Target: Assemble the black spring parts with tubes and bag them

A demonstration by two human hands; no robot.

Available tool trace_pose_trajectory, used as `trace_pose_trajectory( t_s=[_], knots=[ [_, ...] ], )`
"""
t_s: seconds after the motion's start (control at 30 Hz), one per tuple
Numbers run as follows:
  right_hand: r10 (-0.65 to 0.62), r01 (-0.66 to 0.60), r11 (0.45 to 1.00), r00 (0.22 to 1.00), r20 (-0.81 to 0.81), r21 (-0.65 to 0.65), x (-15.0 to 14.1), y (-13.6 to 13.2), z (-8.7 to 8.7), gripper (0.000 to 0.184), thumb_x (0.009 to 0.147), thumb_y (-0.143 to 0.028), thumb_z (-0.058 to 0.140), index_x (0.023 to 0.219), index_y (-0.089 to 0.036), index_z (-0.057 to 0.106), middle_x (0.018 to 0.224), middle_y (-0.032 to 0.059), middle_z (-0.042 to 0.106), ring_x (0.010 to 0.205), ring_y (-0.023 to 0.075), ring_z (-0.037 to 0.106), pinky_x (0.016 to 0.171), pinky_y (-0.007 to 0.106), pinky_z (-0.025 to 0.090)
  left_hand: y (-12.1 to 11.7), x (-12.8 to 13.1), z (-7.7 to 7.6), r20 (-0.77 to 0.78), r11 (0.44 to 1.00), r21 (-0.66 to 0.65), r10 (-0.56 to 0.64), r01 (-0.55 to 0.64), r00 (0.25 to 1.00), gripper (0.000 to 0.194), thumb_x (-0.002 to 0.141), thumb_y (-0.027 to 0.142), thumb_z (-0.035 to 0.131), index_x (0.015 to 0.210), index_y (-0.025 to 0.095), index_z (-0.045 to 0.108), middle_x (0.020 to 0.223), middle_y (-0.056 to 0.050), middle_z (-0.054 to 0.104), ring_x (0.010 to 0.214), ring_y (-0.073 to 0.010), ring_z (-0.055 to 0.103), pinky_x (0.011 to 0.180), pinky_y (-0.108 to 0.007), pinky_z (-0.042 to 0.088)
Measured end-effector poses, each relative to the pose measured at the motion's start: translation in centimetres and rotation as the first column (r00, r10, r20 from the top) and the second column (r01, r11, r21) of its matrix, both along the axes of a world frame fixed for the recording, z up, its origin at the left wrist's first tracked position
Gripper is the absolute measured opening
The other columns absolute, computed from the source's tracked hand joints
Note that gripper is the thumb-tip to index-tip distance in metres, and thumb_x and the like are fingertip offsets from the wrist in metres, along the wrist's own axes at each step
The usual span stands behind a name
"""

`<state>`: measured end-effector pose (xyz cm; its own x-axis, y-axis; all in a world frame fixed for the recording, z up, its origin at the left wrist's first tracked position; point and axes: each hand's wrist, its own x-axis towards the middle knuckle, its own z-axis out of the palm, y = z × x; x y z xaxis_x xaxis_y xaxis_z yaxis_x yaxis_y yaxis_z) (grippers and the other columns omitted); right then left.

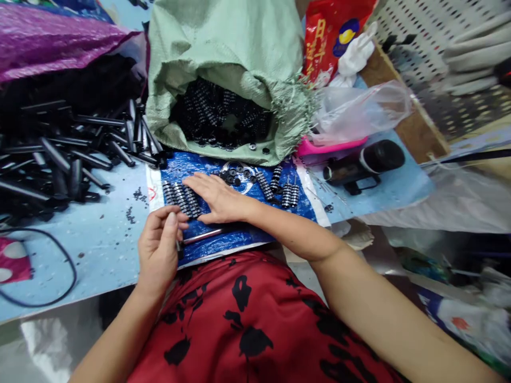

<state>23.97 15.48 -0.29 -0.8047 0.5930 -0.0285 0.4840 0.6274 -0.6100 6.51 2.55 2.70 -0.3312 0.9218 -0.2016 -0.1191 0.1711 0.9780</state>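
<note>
My right hand (221, 198) lies flat with its fingers stretched out, palm down. Its fingertips touch a row of black ribbed stacks (180, 198), which look like rings threaded on thin rods. My left hand (159, 247) is closed, thumb against curled fingers, at the near end of that row. What it pinches, if anything, is hidden. By its heel a metal rod (203, 235) with a dark end lies on the blue plastic sheet (207, 249); I cannot tell whether the hand grips it. More ribbed stacks (289, 194) and loose black rings (235, 173) lie right of and beyond my right hand.
A pale green woven sack (227, 37) full of black ribbed parts opens towards me. Black tubes (56, 154) spill from a purple bag (59, 40) at left. On the right are a dark bottle (363, 162), a pink tray (331, 146), a clear bag (359, 111) and a red packet (331, 40).
</note>
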Motion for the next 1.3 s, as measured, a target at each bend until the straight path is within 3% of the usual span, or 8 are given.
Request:
trace_pose_trajectory(
  t_s=[0.37,0.53,0.67,0.77,0.9,1.03,1.17,1.3],
  knots=[
    [-0.128,0.083,0.986,0.933,0.337,0.144,15.8,2.7,4.0,0.1,0.067,-0.018,0.095,0.156,-0.023,0.051,0.159,0.015,0.047,0.138,0.0306,0.06,0.118,0.043,0.053,0.9,1.1,0.4,-0.07,0.959,-0.055,-0.282,0.278,0.957,0.031,0.095,0.052,0.072,0.102,0.022,0.076,0.084,-0.003,0.072,0.067,-0.0116,0.06,0.063,-0.022,0.048],
    [-0.164,0.113,0.959,0.969,0.184,0.258,15.1,1.1,4.9,0.087,0.081,-0.041,0.088,0.155,-0.017,0.049,0.152,0.0178,0.053,0.136,0.0309,0.062,0.112,0.045,0.057,2.2,4.1,0.6,0.046,0.837,-0.144,-0.527,0.528,0.848,0.044,0.09,0.061,0.075,0.101,0.018,0.075,0.085,-0.006,0.074,0.072,-0.0142,0.065,0.067,-0.024,0.052],
    [-0.106,0.213,0.914,0.947,-0.302,0.346,10.9,-3.7,4.1,0.083,0.088,-0.062,0.075,0.15,-0.013,0.048,0.15,0.0173,0.057,0.146,0.0244,0.055,0.124,0.04,0.049,3.0,6.4,0.4,0.329,0.933,-0.184,-0.237,0.308,0.914,0.063,0.08,0.065,0.082,0.125,0.023,0.068,0.105,-0.006,0.075,0.087,-0.0175,0.071,0.071,-0.026,0.057],
    [-0.054,0.223,0.912,0.898,-0.436,0.345,7.8,-5.9,2.6,0.079,0.091,-0.066,0.07,0.146,-0.013,0.048,0.145,0.0158,0.061,0.141,0.0226,0.059,0.119,0.037,0.052,3.0,7.5,0.4,0.441,0.96,-0.178,-0.117,0.215,0.89,0.055,0.077,0.056,0.087,0.117,0.023,0.068,0.09,-0.001,0.07,0.065,-0.0106,0.061,0.056,-0.021,0.05],
    [-0.23,0.367,0.885,0.88,-0.416,0.287,7.8,-3.7,0.7,0.054,0.1,-0.055,0.063,0.135,-0.014,0.058,0.133,0.0127,0.068,0.125,0.0184,0.066,0.111,0.033,0.054,2.6,6.7,0.5,0.45,0.964,-0.178,-0.098,0.196,0.888,0.053,0.078,0.051,0.087,0.115,0.019,0.066,0.08,0.0,0.068,0.051,-0.0088,0.052,0.044,-0.019,0.04],
    [-0.355,0.361,0.877,0.931,-0.079,0.316,9.0,0.1,-0.6,0.022,0.102,-0.028,0.059,0.11,-0.011,0.069,0.115,0.015,0.071,0.112,0.0244,0.065,0.103,0.042,0.054,2.5,5.6,0.4,0.449,0.959,-0.182,-0.117,0.218,0.886,0.056,0.076,0.052,0.088,0.115,0.017,0.067,0.077,-0.003,0.069,0.061,-0.0132,0.06,0.046,-0.019,0.044],
    [-0.386,0.406,0.907,0.908,-0.164,0.109,8.3,0.2,-0.4,0.018,0.099,-0.028,0.062,0.102,-0.012,0.069,0.106,0.012,0.071,0.099,0.02,0.063,0.095,0.038,0.053,2.5,5.0,0.2,0.448,0.947,-0.182,-0.16,0.266,0.88,0.052,0.077,0.052,0.088,0.108,0.016,0.069,0.074,-0.001,0.069,0.054,-0.0099,0.056,0.044,-0.018,0.04],
    [-0.528,0.248,0.801,0.721,-0.448,-0.545,7.2,-2.1,1.2,0.037,0.095,-0.048,0.071,0.109,-0.015,0.066,0.098,0.0044,0.07,0.085,0.0097,0.064,0.077,0.022,0.054,2.5,4.8,0.1,0.44,0.925,-0.188,-0.222,0.33,0.87,0.047,0.077,0.053,0.089,0.097,0.014,0.069,0.072,-0.002,0.069,0.05,-0.008,0.053,0.044,-0.017,0.039]
  ],
)
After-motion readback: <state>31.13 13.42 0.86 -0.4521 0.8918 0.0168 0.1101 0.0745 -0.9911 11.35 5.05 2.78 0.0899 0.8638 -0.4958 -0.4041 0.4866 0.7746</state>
